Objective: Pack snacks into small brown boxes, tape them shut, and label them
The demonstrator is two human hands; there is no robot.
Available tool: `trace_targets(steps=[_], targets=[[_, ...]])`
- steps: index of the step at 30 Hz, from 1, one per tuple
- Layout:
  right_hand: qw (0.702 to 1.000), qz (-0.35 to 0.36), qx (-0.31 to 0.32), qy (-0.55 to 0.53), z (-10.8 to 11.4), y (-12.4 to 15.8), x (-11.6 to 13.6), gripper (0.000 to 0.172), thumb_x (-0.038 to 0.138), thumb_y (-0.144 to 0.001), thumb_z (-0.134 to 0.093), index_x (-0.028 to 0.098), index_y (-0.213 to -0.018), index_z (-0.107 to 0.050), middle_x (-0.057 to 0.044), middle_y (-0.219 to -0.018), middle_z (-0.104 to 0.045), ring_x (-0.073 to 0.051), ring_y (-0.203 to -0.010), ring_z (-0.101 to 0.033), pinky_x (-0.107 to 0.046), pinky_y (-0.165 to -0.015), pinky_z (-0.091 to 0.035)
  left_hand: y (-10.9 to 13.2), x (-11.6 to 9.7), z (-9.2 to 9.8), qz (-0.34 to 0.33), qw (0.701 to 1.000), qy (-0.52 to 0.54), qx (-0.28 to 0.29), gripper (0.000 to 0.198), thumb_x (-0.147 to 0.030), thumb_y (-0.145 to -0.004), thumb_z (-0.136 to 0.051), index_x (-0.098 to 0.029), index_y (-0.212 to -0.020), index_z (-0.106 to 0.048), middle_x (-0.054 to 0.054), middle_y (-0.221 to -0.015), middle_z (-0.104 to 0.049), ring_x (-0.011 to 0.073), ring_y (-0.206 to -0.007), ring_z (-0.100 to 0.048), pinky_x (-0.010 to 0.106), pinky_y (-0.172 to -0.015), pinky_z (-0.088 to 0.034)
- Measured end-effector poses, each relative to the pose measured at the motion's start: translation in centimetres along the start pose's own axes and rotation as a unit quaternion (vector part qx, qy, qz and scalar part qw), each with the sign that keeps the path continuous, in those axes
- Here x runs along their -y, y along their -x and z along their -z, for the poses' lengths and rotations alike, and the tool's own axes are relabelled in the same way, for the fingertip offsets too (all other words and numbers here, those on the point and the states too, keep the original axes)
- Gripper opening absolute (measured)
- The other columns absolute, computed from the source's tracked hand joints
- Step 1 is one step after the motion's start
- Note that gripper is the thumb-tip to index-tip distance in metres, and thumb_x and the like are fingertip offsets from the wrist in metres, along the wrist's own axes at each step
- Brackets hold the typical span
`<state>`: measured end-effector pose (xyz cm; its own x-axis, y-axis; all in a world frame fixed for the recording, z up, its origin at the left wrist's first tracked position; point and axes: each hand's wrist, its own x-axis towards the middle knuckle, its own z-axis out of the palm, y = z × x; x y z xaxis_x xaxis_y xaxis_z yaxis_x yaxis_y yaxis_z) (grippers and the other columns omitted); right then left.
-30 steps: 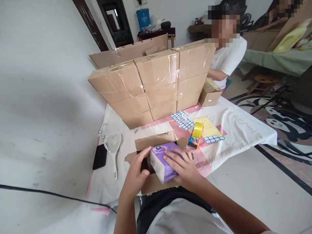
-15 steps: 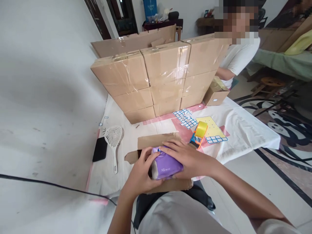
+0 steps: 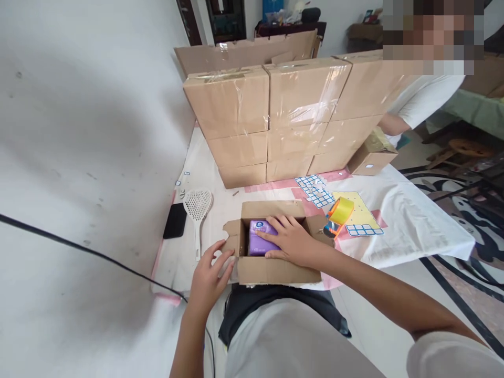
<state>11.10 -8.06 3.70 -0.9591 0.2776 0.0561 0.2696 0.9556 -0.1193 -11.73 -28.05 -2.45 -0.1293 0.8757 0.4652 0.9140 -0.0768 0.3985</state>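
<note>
A purple package [image 3: 260, 239] lies inside an open cardboard box [image 3: 279, 270] whose flaps are spread outward. My right hand [image 3: 289, 241] rests on the package's right part, fingers apart and stretched over its top. At the box's left flap [image 3: 232, 236] is my left hand [image 3: 212, 273], its fingers apart and nothing held in it. A tape dispenser with a yellow roll [image 3: 340, 211] lies beside the box's right flap.
Tall taped cardboard boxes [image 3: 301, 110] stand behind, with a smaller box [image 3: 373, 155] at their right. A white slotted scoop [image 3: 198, 210] and a black flat object [image 3: 175, 220] lie left. A person [image 3: 429, 97] is at the back right. Blue-edged stickers [image 3: 315, 190] lie on the cloth.
The purple package has gone down into the box. My left hand has let go of it and moved left to the flap. The whole view has shifted.
</note>
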Motion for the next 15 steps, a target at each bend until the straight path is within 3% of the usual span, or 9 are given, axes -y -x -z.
trace_targets(steps=[2, 5, 7, 9, 11, 13, 15], targets=[[1.0, -0.006, -0.001, 0.009, -0.4, 0.0, 0.1, 0.057, 0.064, -0.099, -0.049, 0.027, -0.139, -0.066, -0.019, -0.151, -0.051, -0.042, -0.133, -0.045, -0.059, -0.106, -0.038, 0.7, -0.1, -0.6, 0.016, 1.0, 0.01, 0.002, 0.038, -0.02, -0.096, -0.061, -0.027, -0.133, -0.06, 0.013, -0.143, -0.054, 0.0266, -0.127, -0.059, 0.043, -0.101, -0.055], [1.0, -0.003, -0.016, -0.002, 0.8, 0.9, 0.6, 0.049, 0.058, -0.102, -0.049, 0.026, -0.13, -0.072, -0.015, -0.15, -0.054, -0.04, -0.133, -0.046, -0.058, -0.106, -0.038, 1.5, -0.4, -1.2, 0.061, 0.998, 0.03, -0.008, 0.047, -0.023, -0.097, -0.059, -0.03, -0.143, -0.052, 0.013, -0.151, -0.048, 0.0266, -0.13, -0.058, 0.043, -0.102, -0.055], [0.998, -0.031, -0.052, -0.013, 2.0, 2.4, 0.7, 0.042, 0.051, -0.103, -0.051, 0.026, -0.13, -0.07, -0.014, -0.146, -0.057, -0.038, -0.13, -0.049, -0.058, -0.106, -0.037, 2.0, -0.3, -1.5, 0.108, 0.993, 0.055, -0.012, 0.061, -0.026, -0.098, -0.057, -0.031, -0.155, -0.036, 0.015, -0.159, -0.041, 0.0277, -0.134, -0.057, 0.043, -0.1, -0.057], [0.983, -0.109, -0.144, -0.033, 2.4, 4.5, 0.3, 0.038, 0.045, -0.103, -0.052, 0.026, -0.133, -0.066, -0.014, -0.142, -0.06, -0.036, -0.129, -0.052, -0.059, -0.107, -0.037, 2.3, -0.1, -1.7, 0.147, 0.985, 0.089, -0.004, 0.079, -0.029, -0.098, -0.057, -0.031, -0.163, -0.013, 0.017, -0.164, -0.036, 0.0285, -0.137, -0.055, 0.044, -0.1, -0.058], [0.928, -0.223, -0.288, -0.083, 1.6, 7.0, -0.6, 0.042, 0.044, -0.101, -0.055, 0.025, -0.138, -0.061, -0.015, -0.138, -0.061, -0.036, -0.129, -0.054, -0.059, -0.107, -0.038, 2.2, 0.2, -2.1, 0.153, 0.982, 0.106, 0.02, 0.092, -0.031, -0.097, -0.059, -0.029, -0.164, 0.004, 0.019, -0.165, -0.033, 0.0299, -0.141, -0.052, 0.048, -0.105, -0.055], [0.84, -0.311, -0.403, -0.189, -0.6, 9.3, -1.5, 0.047, 0.046, -0.102, -0.052, 0.025, -0.145, -0.053, -0.016, -0.137, -0.062, -0.035, -0.129, -0.056, -0.058, -0.104, -0.044, 1.7, 0.4, -2.5, 0.122, 0.986, 0.103, 0.058, 0.097, -0.031, -0.093, -0.063, -0.027, -0.164, 0.003, 0.019, -0.166, -0.033, 0.0329, -0.149, -0.042, 0.055, -0.114, -0.047], [0.777, -0.323, -0.432, -0.324, -3.0, 10.9, -2.0, 0.052, 0.051, -0.106, -0.037, 0.028, -0.152, -0.045, -0.015, -0.142, -0.06, -0.033, -0.129, -0.058, -0.056, -0.102, -0.049, 0.9, 0.4, -3.0, 0.062, 0.988, 0.1, 0.096, 0.097, -0.029, -0.09, -0.067, -0.027, -0.165, -0.005, 0.019, -0.166, -0.033, 0.035, -0.153, -0.034, 0.058, -0.119, -0.039]])
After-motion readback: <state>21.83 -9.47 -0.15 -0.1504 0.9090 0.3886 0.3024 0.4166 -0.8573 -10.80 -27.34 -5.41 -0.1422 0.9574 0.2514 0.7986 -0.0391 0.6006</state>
